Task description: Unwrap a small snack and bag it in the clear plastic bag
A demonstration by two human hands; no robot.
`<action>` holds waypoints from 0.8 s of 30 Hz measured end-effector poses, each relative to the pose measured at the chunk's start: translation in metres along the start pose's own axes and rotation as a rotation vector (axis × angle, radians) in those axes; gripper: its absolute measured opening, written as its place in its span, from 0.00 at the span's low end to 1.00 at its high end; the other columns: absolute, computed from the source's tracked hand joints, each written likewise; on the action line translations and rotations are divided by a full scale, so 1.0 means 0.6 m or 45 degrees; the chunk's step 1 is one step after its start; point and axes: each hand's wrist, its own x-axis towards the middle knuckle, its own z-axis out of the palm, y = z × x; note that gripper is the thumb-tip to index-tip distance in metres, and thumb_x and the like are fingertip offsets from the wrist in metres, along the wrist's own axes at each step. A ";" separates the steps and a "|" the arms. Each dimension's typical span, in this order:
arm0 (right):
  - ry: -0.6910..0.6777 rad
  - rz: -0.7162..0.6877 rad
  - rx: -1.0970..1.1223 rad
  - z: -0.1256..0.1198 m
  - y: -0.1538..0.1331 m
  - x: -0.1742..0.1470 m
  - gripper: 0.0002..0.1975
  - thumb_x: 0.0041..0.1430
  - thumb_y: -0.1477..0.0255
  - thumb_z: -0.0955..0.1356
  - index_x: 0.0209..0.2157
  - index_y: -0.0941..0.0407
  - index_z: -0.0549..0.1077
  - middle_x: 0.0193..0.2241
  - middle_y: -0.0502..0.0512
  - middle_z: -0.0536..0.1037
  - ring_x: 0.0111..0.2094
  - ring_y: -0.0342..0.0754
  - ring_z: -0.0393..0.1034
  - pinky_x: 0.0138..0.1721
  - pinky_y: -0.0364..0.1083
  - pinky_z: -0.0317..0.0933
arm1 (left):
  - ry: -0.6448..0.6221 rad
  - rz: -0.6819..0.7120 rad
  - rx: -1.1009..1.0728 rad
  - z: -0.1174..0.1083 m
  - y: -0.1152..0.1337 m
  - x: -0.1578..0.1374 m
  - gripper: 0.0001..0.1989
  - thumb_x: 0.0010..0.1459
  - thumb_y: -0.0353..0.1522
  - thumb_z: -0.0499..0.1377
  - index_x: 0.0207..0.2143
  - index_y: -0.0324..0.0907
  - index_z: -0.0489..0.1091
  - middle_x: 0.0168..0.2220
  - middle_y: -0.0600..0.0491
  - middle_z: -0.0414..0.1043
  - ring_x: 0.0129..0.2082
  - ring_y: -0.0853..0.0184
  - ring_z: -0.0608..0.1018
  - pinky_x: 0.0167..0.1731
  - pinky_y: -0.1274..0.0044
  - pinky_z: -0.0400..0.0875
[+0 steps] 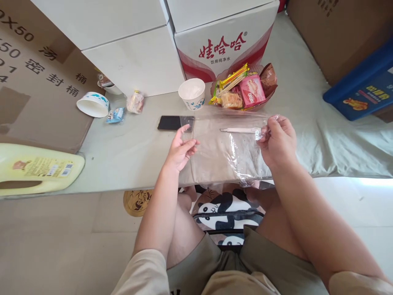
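A sheet or bag of clear, crinkled plastic (231, 153) spreads between my hands above the cloth-covered table. My right hand (278, 139) is closed on its right side, with plastic bunched at the fingers. My left hand (181, 148) is at the plastic's left edge, fingers apart and the index stretched out; I cannot tell whether it touches the film. A slim white pen-like tool (239, 130) shows through the plastic, just left of my right hand. Beyond my left hand lies a dark phone (176, 123), partly overlapped by the film.
A paper bowl (192, 94) and a basket (267, 100) of packaged snacks stand behind. Left are a tipped paper bowl (93, 105), small wrapped snacks (135, 101) and a yellow jug (39, 169). Cartons (225, 49) line the back; a blue container (359, 84) stands right.
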 end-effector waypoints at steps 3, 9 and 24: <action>0.055 -0.008 -0.003 -0.008 0.005 0.005 0.23 0.52 0.57 0.76 0.39 0.47 0.60 0.20 0.38 0.62 0.16 0.39 0.55 0.17 0.41 0.52 | 0.173 0.154 -0.035 -0.003 0.006 -0.002 0.42 0.48 0.32 0.73 0.63 0.55 0.59 0.27 0.62 0.77 0.19 0.77 0.75 0.20 0.86 0.64; -0.012 -0.068 0.082 -0.006 -0.023 -0.028 0.25 0.51 0.60 0.76 0.46 0.44 0.63 0.27 0.41 0.69 0.22 0.40 0.65 0.24 0.42 0.61 | 0.207 0.334 -0.057 -0.001 0.009 -0.023 0.29 0.49 0.33 0.72 0.52 0.54 0.66 0.31 0.60 0.79 0.23 0.76 0.77 0.24 0.84 0.69; -0.222 -0.675 -1.156 -0.074 -0.032 -0.046 0.04 0.55 0.67 0.71 0.30 0.51 0.79 0.30 0.54 0.68 0.34 0.52 0.67 0.43 0.56 0.65 | 0.289 0.581 0.761 -0.043 -0.011 -0.047 0.06 0.48 0.28 0.67 0.32 0.42 0.80 0.29 0.54 0.74 0.30 0.70 0.74 0.33 0.78 0.70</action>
